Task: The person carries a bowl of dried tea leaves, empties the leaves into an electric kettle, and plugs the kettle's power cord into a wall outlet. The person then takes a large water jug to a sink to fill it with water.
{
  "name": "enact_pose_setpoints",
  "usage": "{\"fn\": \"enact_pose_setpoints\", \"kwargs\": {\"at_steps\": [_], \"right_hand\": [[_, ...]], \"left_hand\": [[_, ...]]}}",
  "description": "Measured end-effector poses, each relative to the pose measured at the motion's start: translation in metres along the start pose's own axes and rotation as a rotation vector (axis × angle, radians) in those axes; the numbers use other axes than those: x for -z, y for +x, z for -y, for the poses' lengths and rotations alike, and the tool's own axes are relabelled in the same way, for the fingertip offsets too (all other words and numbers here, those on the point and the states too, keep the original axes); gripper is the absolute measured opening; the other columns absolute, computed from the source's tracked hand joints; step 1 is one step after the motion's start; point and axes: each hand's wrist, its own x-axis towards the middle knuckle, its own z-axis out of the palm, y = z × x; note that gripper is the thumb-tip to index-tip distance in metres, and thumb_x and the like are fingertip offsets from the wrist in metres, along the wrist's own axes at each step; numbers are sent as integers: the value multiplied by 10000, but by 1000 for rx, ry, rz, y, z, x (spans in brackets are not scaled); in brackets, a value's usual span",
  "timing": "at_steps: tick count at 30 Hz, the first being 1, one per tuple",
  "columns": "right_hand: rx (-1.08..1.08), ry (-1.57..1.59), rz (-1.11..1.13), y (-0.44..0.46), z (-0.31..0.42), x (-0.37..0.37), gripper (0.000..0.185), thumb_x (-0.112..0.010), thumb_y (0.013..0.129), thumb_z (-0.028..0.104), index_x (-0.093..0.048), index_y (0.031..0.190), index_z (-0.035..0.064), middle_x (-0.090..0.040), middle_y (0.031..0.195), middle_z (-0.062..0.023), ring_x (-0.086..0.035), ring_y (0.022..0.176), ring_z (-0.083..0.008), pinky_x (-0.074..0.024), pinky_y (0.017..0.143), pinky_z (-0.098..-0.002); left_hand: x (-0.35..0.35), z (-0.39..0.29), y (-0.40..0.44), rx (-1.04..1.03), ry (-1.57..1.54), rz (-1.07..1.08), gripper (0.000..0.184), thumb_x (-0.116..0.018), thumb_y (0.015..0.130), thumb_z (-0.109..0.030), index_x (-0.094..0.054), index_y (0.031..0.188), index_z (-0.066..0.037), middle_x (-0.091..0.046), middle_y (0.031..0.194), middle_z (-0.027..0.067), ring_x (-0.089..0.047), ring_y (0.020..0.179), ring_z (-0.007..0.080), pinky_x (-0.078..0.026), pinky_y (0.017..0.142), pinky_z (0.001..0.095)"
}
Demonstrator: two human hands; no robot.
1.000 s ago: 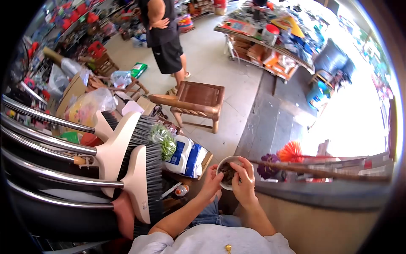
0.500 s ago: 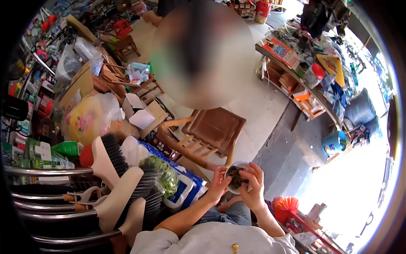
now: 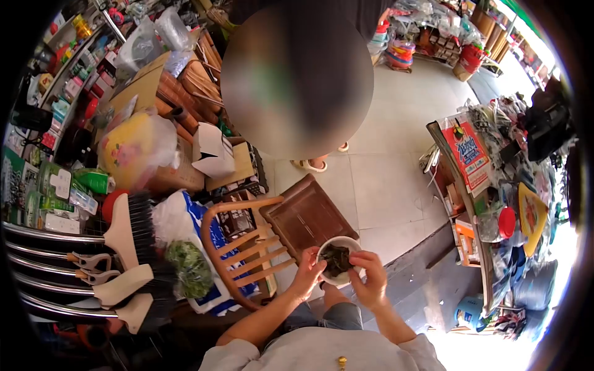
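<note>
A white bowl with dark, leafy-looking pieces inside is held up in front of my body. My left hand grips its left rim, the thumb over the edge. On the right side, my right hand has thumb and fingers pinched together at the rim, close to the dark pieces; whether a piece is between the fingertips cannot be made out. Just beyond the bowl is a wooden chair with a brown seat and a slatted back.
Brooms with metal handles stand at the left, beside bagged greens and a blue-and-white package. Another person, mostly blurred, stands beyond the chair, a sandalled foot showing. A loaded table is at the right.
The view has turned, so the table sits further right and the chair lies nearer the bowl. The other person appears closer. My right fingers have moved from inside the bowl to its right rim.
</note>
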Motion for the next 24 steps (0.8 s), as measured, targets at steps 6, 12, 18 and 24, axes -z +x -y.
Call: {"fn": "enact_pose_setpoints", "kwargs": {"at_steps": [6, 12, 18, 24], "right_hand": [[-648, 444, -141, 29, -80, 156, 123, -499, 797, -19, -569, 897, -4, -506, 621, -13, -466, 516, -60, -367, 444, -188], [-673, 298, -217, 10, -92, 324, 299, -497, 864, 292, -433, 650, 92, -340, 544, 60, -300, 454, -30, -206, 401, -192], [-308, 1236, -238, -28, -133, 401, 443, -396, 885, 461, -479, 762, 43, -419, 567, -55, -391, 412, -151, -323, 336, -271], [-1048, 30, 55, -108, -314, 375, 355, -476, 820, 336, -548, 1026, 55, -585, 761, -83, -597, 699, -185, -492, 577, -300]], "left_hand": [[-30, 15, 74, 106, 70, 163, 364, -494, 860, -139, -307, 1172, -127, -429, 1089, 33, -484, 926, 128, -472, 717, 282], [-92, 26, 114, 207, 97, 124, 353, -475, 869, -144, -293, 1170, -109, -424, 1116, 66, -507, 985, 164, -496, 786, 331], [-169, 38, 165, 209, -64, 121, 360, -461, 879, -186, -286, 1180, -94, -428, 1118, 81, -510, 995, 174, -497, 799, 383], [-235, 32, 274, 221, -101, 142, 356, -484, 871, -208, -319, 1176, -124, -452, 1098, 35, -499, 975, 141, -486, 761, 343]]}}
